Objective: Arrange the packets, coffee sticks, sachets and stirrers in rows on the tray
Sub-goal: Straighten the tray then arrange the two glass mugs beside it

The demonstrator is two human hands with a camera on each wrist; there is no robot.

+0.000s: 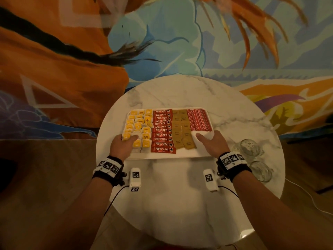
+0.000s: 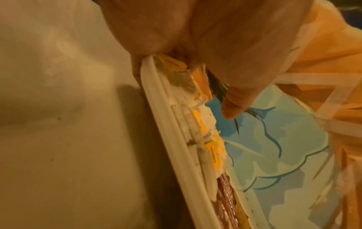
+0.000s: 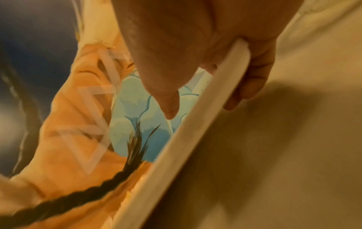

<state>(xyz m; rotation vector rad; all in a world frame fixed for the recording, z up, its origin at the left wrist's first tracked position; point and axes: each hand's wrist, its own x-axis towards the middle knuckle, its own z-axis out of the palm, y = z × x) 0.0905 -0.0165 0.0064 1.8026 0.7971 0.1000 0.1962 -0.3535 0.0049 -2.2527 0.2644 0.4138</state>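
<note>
While both hands grip the tray's [image 1: 167, 156] near corners, left hand [image 1: 122, 145] and right hand [image 1: 214, 143], bare table [image 1: 180, 91] lies beyond.

The tray [image 1: 180, 156] sits mid-frame on the table [image 1: 180, 91]. In it, left to right: packets [image 1: 137, 126], coffee sticks [image 1: 163, 130], sachets [image 1: 182, 130], stirrers [image 1: 199, 120]. Glasses [image 1: 252, 147] stand right of it.

You are working in dim, warm, yellowish light. From the head view the marble table [image 1: 180, 94] is the brightest patch, while the floor beside your forearms falls nearly black. That view bows strongly at its edges, and the mural above is smeared. Both wrist views are soft and blurred, tinted amber. Below your left hand [image 2: 205, 38] the tray [image 2: 172, 131] rim casts a broad dark shadow on the table; a similar soft shadow lies just beyond the fingers of your right hand [image 3: 195, 38].
</note>
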